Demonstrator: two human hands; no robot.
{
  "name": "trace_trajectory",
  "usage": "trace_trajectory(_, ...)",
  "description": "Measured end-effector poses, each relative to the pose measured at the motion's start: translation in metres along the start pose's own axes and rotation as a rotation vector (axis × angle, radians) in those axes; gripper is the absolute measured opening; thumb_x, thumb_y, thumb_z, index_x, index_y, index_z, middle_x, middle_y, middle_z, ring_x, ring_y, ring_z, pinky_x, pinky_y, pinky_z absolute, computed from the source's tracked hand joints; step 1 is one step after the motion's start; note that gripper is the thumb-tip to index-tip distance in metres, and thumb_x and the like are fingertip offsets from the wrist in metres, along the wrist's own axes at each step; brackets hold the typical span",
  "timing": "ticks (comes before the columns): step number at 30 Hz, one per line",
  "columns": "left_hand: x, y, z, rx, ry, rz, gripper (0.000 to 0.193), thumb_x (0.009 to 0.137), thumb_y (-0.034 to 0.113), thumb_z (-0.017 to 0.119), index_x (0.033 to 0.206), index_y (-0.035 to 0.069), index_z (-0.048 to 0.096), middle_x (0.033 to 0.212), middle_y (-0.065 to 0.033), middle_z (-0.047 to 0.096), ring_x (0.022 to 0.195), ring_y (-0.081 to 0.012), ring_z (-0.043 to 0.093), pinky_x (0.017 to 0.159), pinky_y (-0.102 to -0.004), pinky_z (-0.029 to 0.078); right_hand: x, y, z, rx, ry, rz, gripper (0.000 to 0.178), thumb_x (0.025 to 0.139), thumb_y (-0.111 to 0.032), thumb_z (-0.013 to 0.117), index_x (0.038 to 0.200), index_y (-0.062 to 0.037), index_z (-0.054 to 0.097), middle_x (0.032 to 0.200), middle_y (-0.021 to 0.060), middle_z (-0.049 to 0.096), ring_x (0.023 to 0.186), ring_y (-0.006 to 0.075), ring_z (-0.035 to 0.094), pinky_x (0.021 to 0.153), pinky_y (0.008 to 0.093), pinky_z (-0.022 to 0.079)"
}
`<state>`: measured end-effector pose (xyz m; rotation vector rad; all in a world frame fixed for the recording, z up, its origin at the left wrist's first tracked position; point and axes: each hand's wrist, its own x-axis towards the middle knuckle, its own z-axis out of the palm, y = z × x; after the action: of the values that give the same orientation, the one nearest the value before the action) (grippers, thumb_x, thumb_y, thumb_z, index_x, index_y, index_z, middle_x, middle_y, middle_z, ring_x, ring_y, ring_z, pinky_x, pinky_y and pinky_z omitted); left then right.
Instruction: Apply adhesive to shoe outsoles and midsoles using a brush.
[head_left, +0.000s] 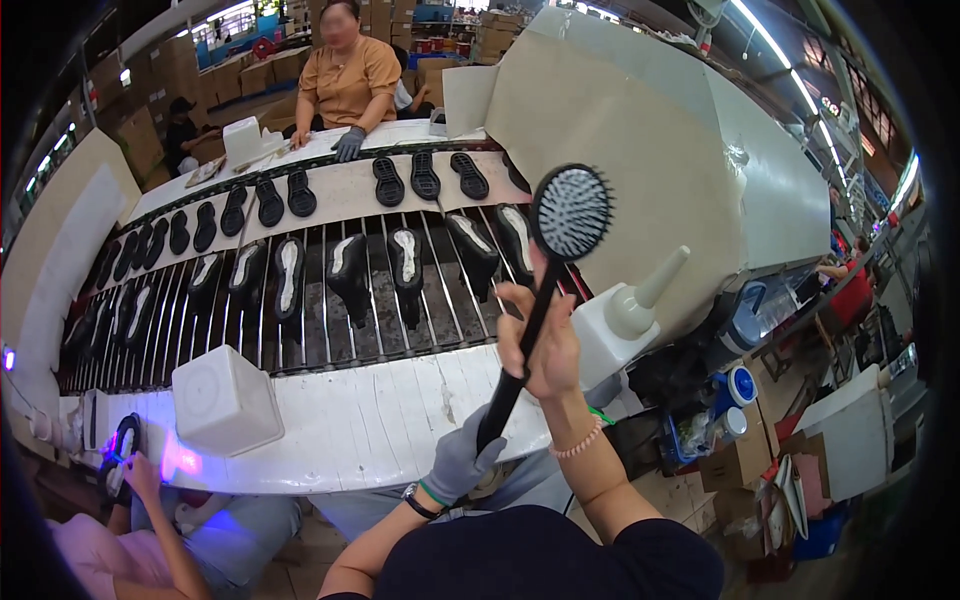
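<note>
The left hand (463, 465), in a grey glove, lies at six o'clock from the middle of the view, closed tightly around the lower end of a long-handled round brush (540, 325). The black handle slants up toward one o'clock, and its round head, full of pale bristles, is raised in front of the boots and the counter (400, 400). At four o'clock, the bare right hand (548, 350) is half open, fingers loosely bent and spread, with the handle crossing its palm; I cannot tell whether it grips. Just beyond it, toward three o'clock, stands a white squeeze bottle (620, 325) with a tilted nozzle. A white square container (225, 400) sits on the counter at eight o'clock. Black boots (290, 285) rest, undersides up, on metal rods between nine and twelve o'clock, with black soles (270, 203) farther out toward ten and eleven.
</note>
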<state>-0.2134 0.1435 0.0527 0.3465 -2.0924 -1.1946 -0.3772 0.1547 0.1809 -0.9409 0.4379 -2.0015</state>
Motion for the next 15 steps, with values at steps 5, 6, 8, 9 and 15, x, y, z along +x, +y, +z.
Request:
trace_trajectory(5, 0.020, 0.000, -0.008, 0.088, -0.008, 0.170, 0.062, 0.088, 0.031, 0.067, 0.139, 0.004, 0.044, 0.088, -0.0129, 0.066, 0.080, -0.0278, 0.066, 0.072, -0.0366, 0.052, -0.007, -0.038, -0.028, 0.046, -0.396, -0.182, 0.064, 0.098, -0.043, 0.049, 0.152, -0.0283, 0.018, 0.055, -0.0009, 0.047, 0.034, 0.0080, 0.032, 0.033, 0.0223, 0.025)
trace_trajectory(6, 0.027, -0.003, -0.014, 0.071, 0.020, 0.147, 0.061, 0.087, 0.029, 0.068, 0.137, 0.003, 0.045, 0.103, -0.0140, 0.066, 0.094, -0.0282, 0.064, 0.082, -0.0370, 0.051, -0.001, -0.058, -0.020, 0.018, -0.488, -0.305, 0.064, 0.097, -0.040, 0.052, 0.152, -0.0283, 0.020, 0.053, -0.0028, 0.047, 0.034, 0.0075, 0.030, 0.032, 0.0224, 0.023)
trace_trajectory(8, 0.038, -0.031, -0.016, -0.157, 0.200, 0.157, 0.056, 0.088, 0.021, 0.067, 0.136, 0.001, 0.046, 0.115, -0.0158, 0.063, 0.105, -0.0284, 0.062, 0.090, -0.0367, 0.049, 0.008, -0.103, 0.010, 0.181, -0.459, -0.456, 0.043, 0.096, -0.035, 0.057, 0.136, -0.0224, 0.050, 0.056, -0.0040, 0.053, 0.036, 0.0055, 0.033, 0.031, 0.0225, 0.024)
trace_trajectory(9, 0.042, -0.047, -0.024, 0.036, 0.249, 0.166, 0.053, 0.088, 0.016, 0.066, 0.135, 0.001, 0.046, 0.119, -0.0159, 0.061, 0.109, -0.0282, 0.061, 0.091, -0.0366, 0.049, 0.011, -0.121, 0.037, 0.264, -0.397, -0.536, 0.021, 0.095, -0.031, 0.060, 0.097, -0.0110, 0.066, 0.057, -0.0044, 0.054, 0.038, 0.0053, 0.035, 0.032, 0.0234, 0.025)
trace_trajectory(15, 0.025, -0.143, -0.067, 0.171, 0.470, -0.280, 0.036, 0.093, 0.014, 0.059, 0.127, 0.003, 0.054, 0.116, -0.0147, 0.064, 0.105, -0.0261, 0.063, 0.089, -0.0349, 0.049, -0.012, -0.199, 0.102, 0.190, -1.280, -0.648, 0.024, 0.086, 0.004, 0.043, 0.081, -0.0039, 0.065, 0.077, 0.0040, 0.068, 0.055, 0.0053, 0.050, 0.050, 0.0205, 0.033)
